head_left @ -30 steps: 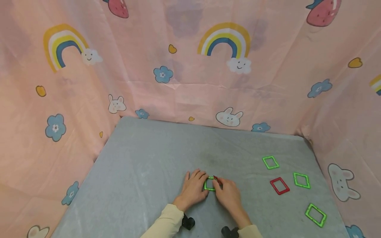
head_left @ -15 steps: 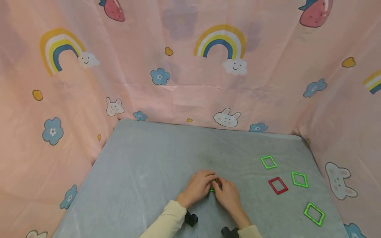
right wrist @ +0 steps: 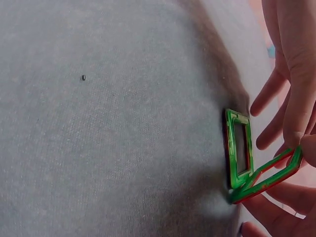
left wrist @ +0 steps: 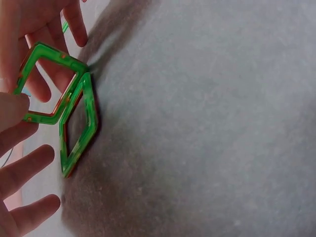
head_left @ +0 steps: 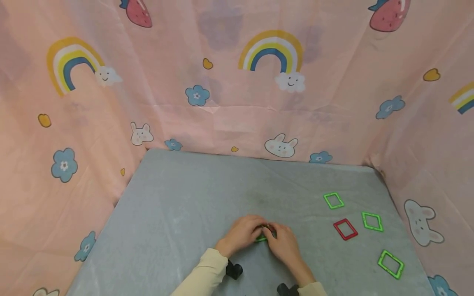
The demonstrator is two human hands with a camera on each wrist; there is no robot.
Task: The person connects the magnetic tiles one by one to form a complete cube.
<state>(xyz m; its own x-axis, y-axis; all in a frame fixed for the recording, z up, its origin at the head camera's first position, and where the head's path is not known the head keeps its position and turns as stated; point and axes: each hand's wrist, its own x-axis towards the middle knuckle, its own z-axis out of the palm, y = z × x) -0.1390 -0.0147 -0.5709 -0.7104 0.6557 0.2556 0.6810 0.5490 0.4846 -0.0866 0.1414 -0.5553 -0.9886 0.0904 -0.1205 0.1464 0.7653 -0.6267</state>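
Observation:
At the front middle, my left hand (head_left: 240, 232) and right hand (head_left: 285, 244) meet over a green magnetic tile (head_left: 261, 238), mostly covered by fingers. The wrist views show two open green frames with red along their edges, meeting along a side. One tile (left wrist: 92, 113) lies low on the cloth; the other tile (left wrist: 64, 60) rises from it at a slant. The left thumb and forefinger pinch a corner of the raised tile in the left wrist view. From the opposite side the right hand's fingers (left wrist: 44, 84) curl behind it, its thumb over the rim.
To the right lie three loose green tiles, far (head_left: 333, 200), middle (head_left: 372, 222) and near (head_left: 391, 264), with a red tile (head_left: 345, 229) among them. A grey cloth (head_left: 177, 205) covers the table. A printed pink curtain (head_left: 237, 119) encloses its back and sides.
My left hand's fingers, stretched out beside the green tile a second ago, have moved right and bent over it toward the right hand. The right hand stays nearly in place. The head view shifts slightly.

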